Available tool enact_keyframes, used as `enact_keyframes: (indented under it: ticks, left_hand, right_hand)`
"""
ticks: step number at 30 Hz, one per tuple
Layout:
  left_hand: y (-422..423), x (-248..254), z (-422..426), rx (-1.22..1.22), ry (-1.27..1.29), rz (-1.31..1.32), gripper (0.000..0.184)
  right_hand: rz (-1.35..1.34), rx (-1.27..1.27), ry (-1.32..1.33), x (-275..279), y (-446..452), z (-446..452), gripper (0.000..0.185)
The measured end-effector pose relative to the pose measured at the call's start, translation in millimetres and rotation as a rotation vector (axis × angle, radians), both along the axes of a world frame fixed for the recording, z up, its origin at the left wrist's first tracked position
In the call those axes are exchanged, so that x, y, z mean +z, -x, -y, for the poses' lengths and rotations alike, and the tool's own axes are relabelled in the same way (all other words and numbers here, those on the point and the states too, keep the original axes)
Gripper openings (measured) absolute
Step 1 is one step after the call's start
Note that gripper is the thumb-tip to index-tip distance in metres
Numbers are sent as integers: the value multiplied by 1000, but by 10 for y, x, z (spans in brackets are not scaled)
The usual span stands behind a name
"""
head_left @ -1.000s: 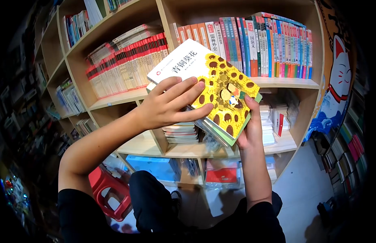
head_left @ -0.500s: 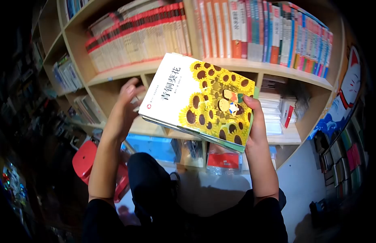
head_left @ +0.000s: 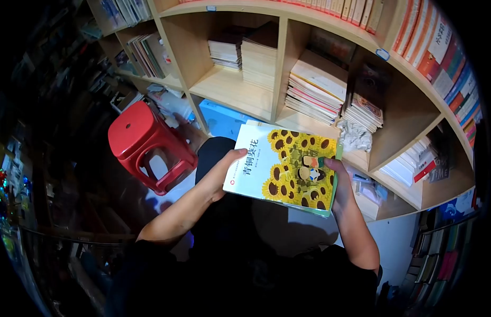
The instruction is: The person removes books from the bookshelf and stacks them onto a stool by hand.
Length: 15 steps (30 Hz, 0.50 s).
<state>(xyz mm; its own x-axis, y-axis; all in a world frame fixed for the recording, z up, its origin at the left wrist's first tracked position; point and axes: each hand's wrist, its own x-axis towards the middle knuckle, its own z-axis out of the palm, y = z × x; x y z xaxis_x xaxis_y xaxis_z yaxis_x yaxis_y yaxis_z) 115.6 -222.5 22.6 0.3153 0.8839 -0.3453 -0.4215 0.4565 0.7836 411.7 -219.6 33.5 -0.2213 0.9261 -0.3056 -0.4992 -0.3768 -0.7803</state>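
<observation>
A small stack of books (head_left: 287,169) is held flat between both hands, low in front of my body. The top cover is white on its left with dark title characters, and yellow with sunflowers and two figures on its right. My left hand (head_left: 227,171) grips the left edge, thumb on the cover and fingers beneath. On the right edge, my right hand (head_left: 339,182) has its thumb on top, with the other fingers mostly hidden below. Green edges of a lower book show at the right and bottom.
A red plastic stool (head_left: 145,142) stands at the left. Ahead, a curved wooden bookshelf (head_left: 229,90) holds stacked papers (head_left: 317,87), upright books (head_left: 441,42) and a crumpled plastic bag (head_left: 355,136). A blue box (head_left: 221,119) lies in the bottom compartment.
My left hand has come back to grip the left side of the books. The stack is lower and turned more level. The view has tilted down and left, showing more stool and lower shelves.
</observation>
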Motion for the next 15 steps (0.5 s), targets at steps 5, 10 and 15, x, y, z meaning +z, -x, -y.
enact_keyframes:
  ticks: [5,10,15]
  left_hand:
    - [92,-126,92,-14,75,-46,61]
    - [399,-199,144,-78,-1,198,68]
    - [404,-264,268,86,-46,568,98]
  right_hand:
    - [-28,38,125,-226,1,-68,54]
    - [-100,42,89,-153,97,-36,57]
    - [-155,-53,-24,-105,335,24,56]
